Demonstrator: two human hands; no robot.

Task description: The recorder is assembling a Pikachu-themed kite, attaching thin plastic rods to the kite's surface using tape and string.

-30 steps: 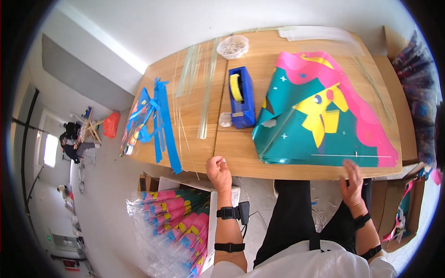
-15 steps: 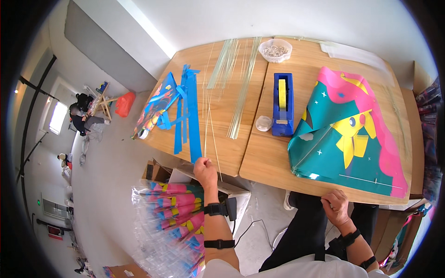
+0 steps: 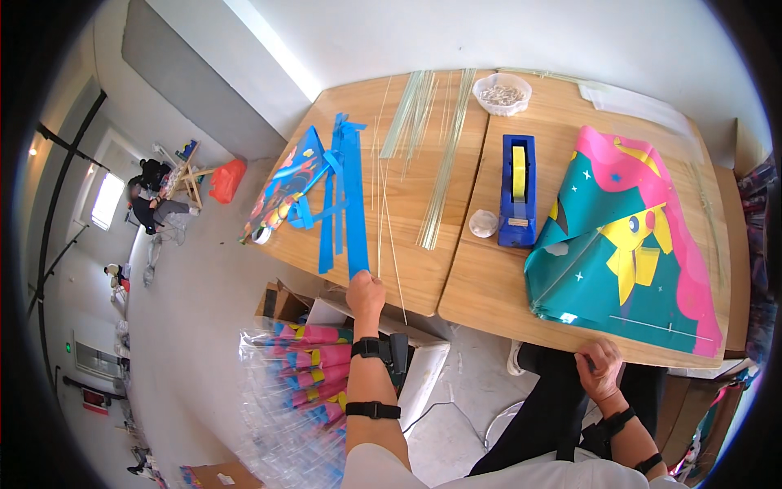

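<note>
My left hand is closed around the near end of a long blue strip at the table's front edge. The strip looks like flat plastic ribbon. Beside it lie more blue strips and a folded printed sheet. Just right of the hand, two thin rods reach toward the edge. My right hand rests with curled fingers at the front edge, below a green, pink and yellow printed plastic sheet folded on the table. I see nothing in its fingers.
A blue tape dispenser stands mid-table beside a small white roll. Farther back are bundled thin rods and a bowl of small pieces. Wrapped printed packs hang below left. A person sits far left.
The view has shifted slightly, so the table appears further right and lower. My left hand still grips the blue strip's end; my right hand stays curled at the table edge.
</note>
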